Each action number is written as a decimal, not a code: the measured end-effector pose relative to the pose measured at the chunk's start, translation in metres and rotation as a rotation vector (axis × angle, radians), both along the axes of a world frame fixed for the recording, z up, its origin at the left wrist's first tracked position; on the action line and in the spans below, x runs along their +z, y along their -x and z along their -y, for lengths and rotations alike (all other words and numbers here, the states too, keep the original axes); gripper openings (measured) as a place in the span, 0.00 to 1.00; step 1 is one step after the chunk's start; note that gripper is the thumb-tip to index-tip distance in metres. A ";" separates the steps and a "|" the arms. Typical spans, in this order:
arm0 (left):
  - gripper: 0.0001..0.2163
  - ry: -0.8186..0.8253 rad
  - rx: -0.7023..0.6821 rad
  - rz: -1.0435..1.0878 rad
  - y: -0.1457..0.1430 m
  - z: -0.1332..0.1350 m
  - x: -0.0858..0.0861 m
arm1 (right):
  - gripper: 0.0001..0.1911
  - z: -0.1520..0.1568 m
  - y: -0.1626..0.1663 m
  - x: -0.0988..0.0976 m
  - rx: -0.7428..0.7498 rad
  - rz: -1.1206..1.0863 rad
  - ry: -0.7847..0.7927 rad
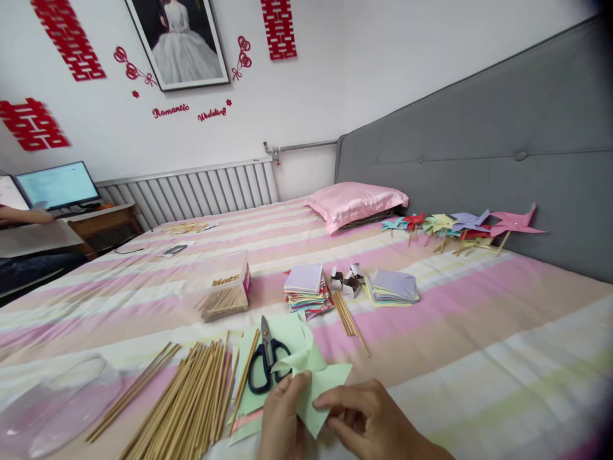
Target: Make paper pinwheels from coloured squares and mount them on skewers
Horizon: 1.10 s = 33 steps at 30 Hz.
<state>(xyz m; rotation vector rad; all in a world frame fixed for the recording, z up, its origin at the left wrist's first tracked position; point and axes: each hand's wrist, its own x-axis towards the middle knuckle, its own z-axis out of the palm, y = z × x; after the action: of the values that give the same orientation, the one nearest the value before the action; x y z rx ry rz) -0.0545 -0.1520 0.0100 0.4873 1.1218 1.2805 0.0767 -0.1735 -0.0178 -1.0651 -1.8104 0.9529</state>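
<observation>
Low in the middle of the view, both of my hands hold a light green paper pinwheel (313, 370) with folded corners. My left hand (282, 418) pinches its lower left edge. My right hand (368, 418) grips its lower right edge with bent fingers. Black-handled scissors (267, 361) lie on a green paper sheet just above my left hand. A big pile of wooden sticks (189, 396) lies to the left of them.
On the striped bed (479, 332) lie two stacks of coloured paper (306, 291) (393, 286), a few sticks (349, 313), a clear box of sticks (227, 294), finished pinwheels (460, 227) by the grey headboard, a pink pillow (354, 201). Another person's arm (23, 217) rests at a desk far left.
</observation>
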 end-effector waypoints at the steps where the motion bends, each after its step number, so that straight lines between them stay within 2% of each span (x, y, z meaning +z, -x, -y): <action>1: 0.06 0.001 -0.005 0.008 0.000 0.000 0.000 | 0.13 -0.001 0.000 -0.001 -0.019 -0.003 0.001; 6: 0.04 -0.001 -0.055 0.054 -0.002 0.002 0.001 | 0.07 -0.004 0.000 -0.002 -0.080 -0.151 0.078; 10: 0.04 -0.030 -0.069 0.072 -0.004 0.003 0.002 | 0.10 -0.005 0.004 -0.003 -0.095 -0.317 0.195; 15: 0.06 -0.056 -0.106 0.057 -0.004 0.001 -0.008 | 0.11 -0.006 0.005 -0.003 -0.144 -0.437 0.240; 22: 0.09 -0.076 -0.122 -0.057 -0.002 -0.002 -0.024 | 0.14 -0.006 0.004 -0.007 -0.210 -0.415 0.268; 33: 0.12 -0.169 -0.052 -0.187 -0.007 0.000 -0.019 | 0.12 -0.009 0.006 -0.007 -0.314 -0.443 0.234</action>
<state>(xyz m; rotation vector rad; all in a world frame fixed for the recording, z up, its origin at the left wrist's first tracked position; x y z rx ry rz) -0.0472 -0.1521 -0.0086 0.7706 1.1525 1.3099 0.0704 -0.1643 -0.0251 -1.1326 -1.1551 1.1186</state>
